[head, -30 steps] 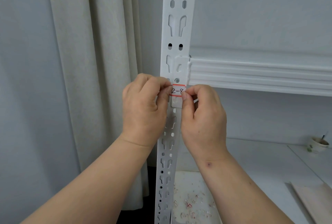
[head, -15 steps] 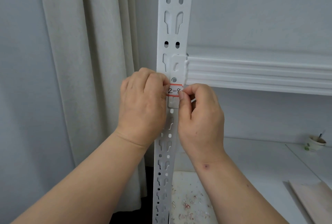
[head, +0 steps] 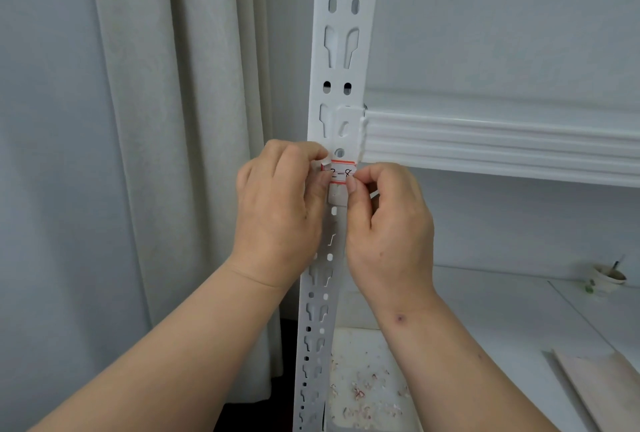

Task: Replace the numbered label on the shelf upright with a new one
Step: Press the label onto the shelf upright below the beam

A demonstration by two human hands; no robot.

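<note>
A pale beige pleated curtain [head: 180, 119] hangs at the left, in front of a grey wall. Next to it the left hand [head: 277, 213] is raised with its fingers curled, and its fingertips pinch the left end of the small white red-bordered handwritten label [head: 342, 173], whose left edge curls up off the metal. The label sits on the white slotted steel shelf upright [head: 341, 50], just below a round hole and level with the underside of the white ribbed shelf beam [head: 502, 147]. The right hand [head: 391, 234] has its thumb and forefinger pressed at the label's right end, the other fingers curled. Lower right lie a white lower shelf board [head: 485, 310] strewn with paper scraps [head: 363, 393], and a small paper cup [head: 607, 277] far right.
</note>
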